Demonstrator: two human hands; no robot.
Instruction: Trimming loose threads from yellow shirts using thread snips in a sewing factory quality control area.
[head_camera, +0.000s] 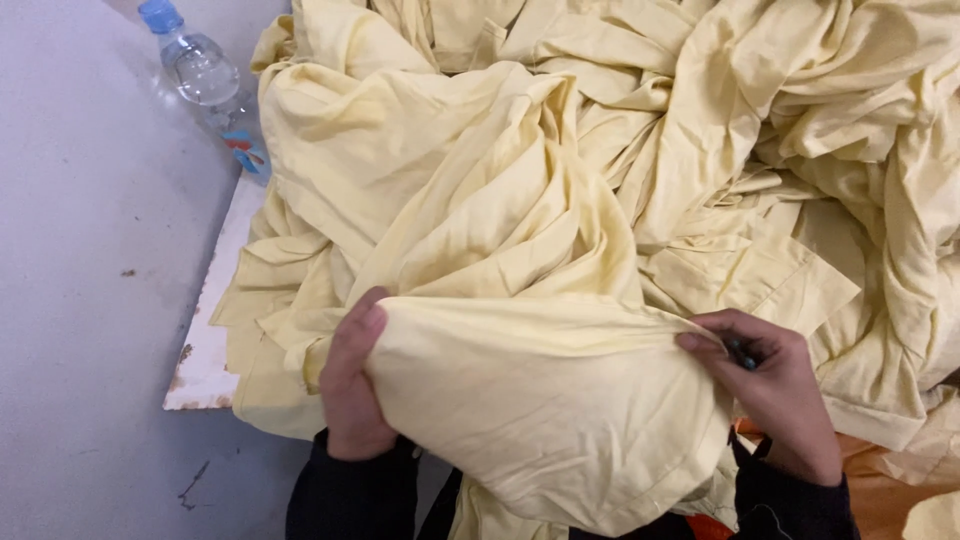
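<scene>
I have both hands on one pale yellow cloth piece (540, 400), stretched between them at the near edge of the big yellow fabric heap (620, 150). My left hand (352, 385) curls closed round the piece's left edge, thumb on top; my right hand (775, 385) pinches its upper right corner shut, with something small and dark tucked under the fingers that I cannot identify. To do this well, I judge the top edge should stay taut and level, lifted free of the heap so no neighbouring fold drags along. The heap covers the white tabletop (205, 350); a clear water bottle (205, 75) with a blue cap stands at the heap's far left.
</scene>
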